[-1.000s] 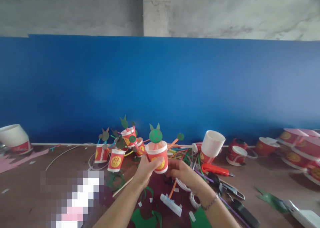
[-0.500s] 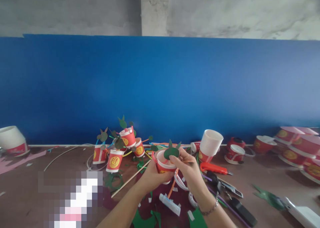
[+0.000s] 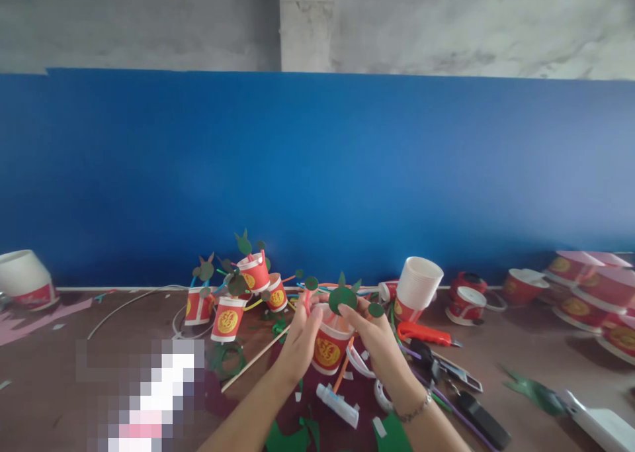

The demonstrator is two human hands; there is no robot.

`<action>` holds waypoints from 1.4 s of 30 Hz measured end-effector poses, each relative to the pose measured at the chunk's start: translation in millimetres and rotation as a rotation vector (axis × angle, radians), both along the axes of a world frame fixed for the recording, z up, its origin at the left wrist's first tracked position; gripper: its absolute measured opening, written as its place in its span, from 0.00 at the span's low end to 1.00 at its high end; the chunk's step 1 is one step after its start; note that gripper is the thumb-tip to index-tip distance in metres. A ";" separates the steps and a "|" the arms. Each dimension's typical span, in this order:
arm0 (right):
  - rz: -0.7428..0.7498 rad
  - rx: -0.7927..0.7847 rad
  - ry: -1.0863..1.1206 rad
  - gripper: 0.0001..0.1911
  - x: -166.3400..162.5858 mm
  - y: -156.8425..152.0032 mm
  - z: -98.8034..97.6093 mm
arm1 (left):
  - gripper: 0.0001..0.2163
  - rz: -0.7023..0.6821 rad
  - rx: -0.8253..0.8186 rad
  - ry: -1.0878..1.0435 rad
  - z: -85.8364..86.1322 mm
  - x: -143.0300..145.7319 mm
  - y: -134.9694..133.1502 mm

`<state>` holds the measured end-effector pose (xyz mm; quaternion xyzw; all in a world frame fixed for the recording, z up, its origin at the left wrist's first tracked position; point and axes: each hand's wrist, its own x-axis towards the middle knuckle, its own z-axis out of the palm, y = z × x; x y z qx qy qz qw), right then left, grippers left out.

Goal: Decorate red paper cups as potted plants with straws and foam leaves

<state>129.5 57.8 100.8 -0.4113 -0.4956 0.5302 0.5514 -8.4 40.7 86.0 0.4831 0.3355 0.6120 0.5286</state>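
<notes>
A red and white paper cup (image 3: 329,353) with a yellow emblem is held up between my two hands. At its left rim, my left hand (image 3: 297,346) is closed around the cup's side and a pink straw (image 3: 307,302) topped by a green paper disc (image 3: 311,283). Above the opening stands a green paper cutout (image 3: 342,299) with two pointed ears. My right hand (image 3: 378,339) pinches this cutout at its right edge, thumb in front. Another green disc (image 3: 376,310) shows beside the right fingers. The fingertips behind the cup are hidden.
Several cups with green cutouts, including one cup (image 3: 227,319), stand at the left. Around me lie a glue tube (image 3: 337,406), a wooden stick (image 3: 258,359), an orange cutter (image 3: 424,333) and green-bladed scissors (image 3: 536,394). Stacked cups (image 3: 419,290) stand behind.
My left hand has shifted from under the cup to its left rim and straw. The cup's emblem now faces me, and both small green discs show clearly. My right hand stays at the eared cutout.
</notes>
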 end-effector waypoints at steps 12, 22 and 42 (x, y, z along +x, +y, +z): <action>0.149 -0.088 -0.374 0.14 13.0 -4.0 11.9 | 0.21 0.244 -0.090 -0.181 -19.4 -1.5 19.1; 0.026 0.101 -0.321 0.16 14.5 9.6 -1.0 | 0.18 0.272 -0.192 -0.061 -26.9 -7.3 19.1; 0.455 -0.036 -0.492 0.23 36.5 7.4 2.6 | 0.18 -0.062 0.131 0.566 8.7 -17.6 4.7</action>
